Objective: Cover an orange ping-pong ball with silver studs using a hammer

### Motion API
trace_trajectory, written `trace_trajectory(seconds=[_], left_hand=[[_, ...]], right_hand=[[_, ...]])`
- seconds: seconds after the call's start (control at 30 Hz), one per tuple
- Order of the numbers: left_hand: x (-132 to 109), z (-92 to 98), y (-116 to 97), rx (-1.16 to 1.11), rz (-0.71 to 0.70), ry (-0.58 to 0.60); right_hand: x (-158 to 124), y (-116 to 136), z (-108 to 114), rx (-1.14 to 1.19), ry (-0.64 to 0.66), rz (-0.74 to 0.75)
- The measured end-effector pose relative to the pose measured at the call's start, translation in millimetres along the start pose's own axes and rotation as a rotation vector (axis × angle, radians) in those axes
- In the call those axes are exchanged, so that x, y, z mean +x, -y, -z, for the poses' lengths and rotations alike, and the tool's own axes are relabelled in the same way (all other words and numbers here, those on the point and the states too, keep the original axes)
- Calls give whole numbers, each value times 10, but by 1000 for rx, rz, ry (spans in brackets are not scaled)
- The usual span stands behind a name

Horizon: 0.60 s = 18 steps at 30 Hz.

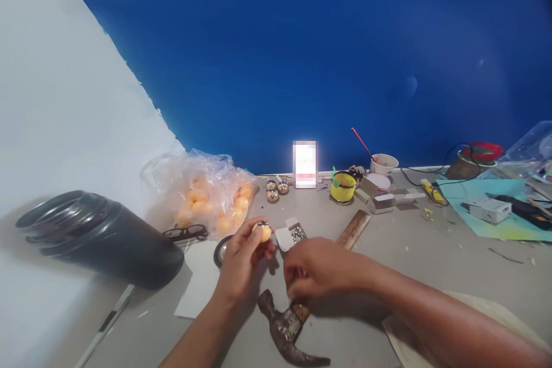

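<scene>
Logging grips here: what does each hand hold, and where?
The left hand pinches a small orange ball by its sides. The right hand is curled above the hammer; whether it holds anything cannot be told.

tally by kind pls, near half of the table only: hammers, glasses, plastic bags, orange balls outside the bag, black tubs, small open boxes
hammer: 1
glasses: 1
plastic bag: 1
orange ball, held in the left hand: 1
black tub: 1
small open box: 1
total: 6
</scene>
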<state>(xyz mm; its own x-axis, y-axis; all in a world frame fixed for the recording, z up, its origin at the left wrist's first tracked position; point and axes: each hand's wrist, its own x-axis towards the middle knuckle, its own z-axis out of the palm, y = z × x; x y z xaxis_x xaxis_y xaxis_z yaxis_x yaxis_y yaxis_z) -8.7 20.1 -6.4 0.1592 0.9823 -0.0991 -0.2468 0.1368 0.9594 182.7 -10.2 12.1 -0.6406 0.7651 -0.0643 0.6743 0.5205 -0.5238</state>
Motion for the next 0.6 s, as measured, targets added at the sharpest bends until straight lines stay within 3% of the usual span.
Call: trace_trajectory(seconds=[0.13, 0.33, 0.6], left_hand=[[-63, -33, 75, 81, -4, 12], [-100, -35, 158, 393, -122, 38], [-78, -57, 206, 478, -129, 70]], right_hand=[[98, -187, 121, -131, -310, -266], [232, -384, 27, -385, -192, -319], [300, -416, -1, -351, -169, -429]])
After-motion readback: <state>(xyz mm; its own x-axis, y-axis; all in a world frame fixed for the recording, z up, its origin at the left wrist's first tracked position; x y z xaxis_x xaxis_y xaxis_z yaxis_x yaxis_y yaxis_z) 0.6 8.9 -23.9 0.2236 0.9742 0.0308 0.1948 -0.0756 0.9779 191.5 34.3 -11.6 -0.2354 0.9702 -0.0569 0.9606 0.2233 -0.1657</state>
